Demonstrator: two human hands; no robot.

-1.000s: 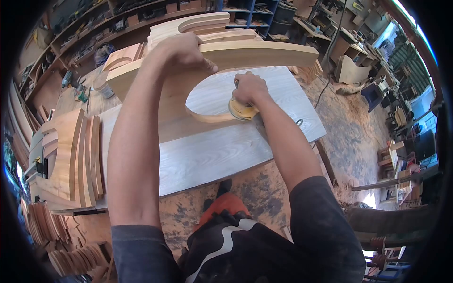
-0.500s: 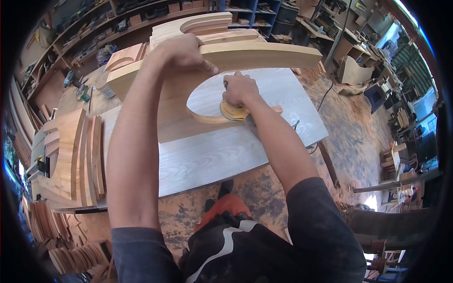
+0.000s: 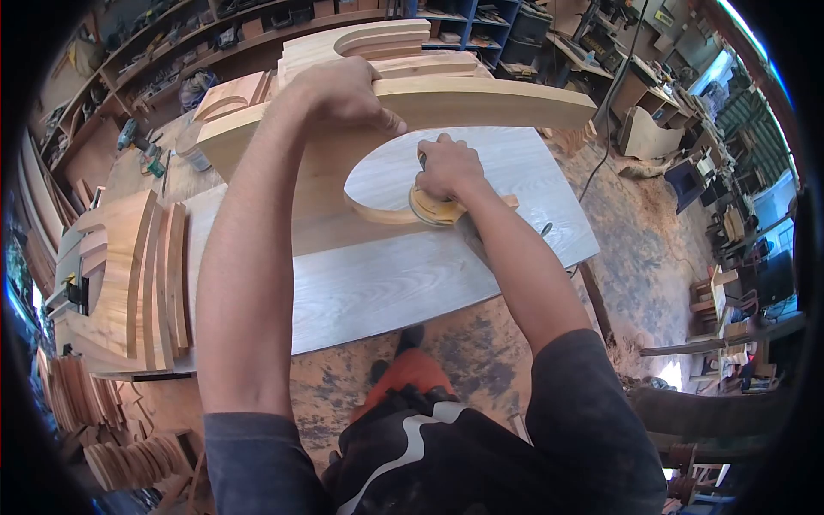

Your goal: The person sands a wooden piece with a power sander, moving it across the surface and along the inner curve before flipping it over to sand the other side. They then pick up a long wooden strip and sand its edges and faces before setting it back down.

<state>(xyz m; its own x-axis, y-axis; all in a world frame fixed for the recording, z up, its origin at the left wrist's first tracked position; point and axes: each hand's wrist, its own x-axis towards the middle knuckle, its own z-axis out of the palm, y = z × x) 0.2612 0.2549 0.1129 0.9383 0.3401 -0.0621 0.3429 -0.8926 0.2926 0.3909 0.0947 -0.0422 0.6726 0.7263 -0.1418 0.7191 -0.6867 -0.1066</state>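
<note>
A thick, curved wooden piece [image 3: 489,101] stands on edge across the pale worktable [image 3: 378,296], its rounded cut-out facing me. Over its upper edge, my left hand [image 3: 348,93] is closed, with the thumb lying along the near side. My right hand [image 3: 451,167] wraps around the top of a sander with a round yellow body [image 3: 433,209]. The sander is at the lower arm of the wooden piece, inside the cut-out. Its underside is hidden, so contact with the wood cannot be made out.
Curved wooden parts [image 3: 129,283] are stacked at the table's left end. More cut parts [image 3: 360,43] lie beyond the held piece. A green drill [image 3: 129,136] and a tub [image 3: 194,154] sit at the back left. A dark cable [image 3: 614,94] hangs at the right.
The sander and my right hand appear slightly farther right and nearer to me. The wooden piece also appears a little to the right, partly with a small view shift. Both grips are unchanged.
</note>
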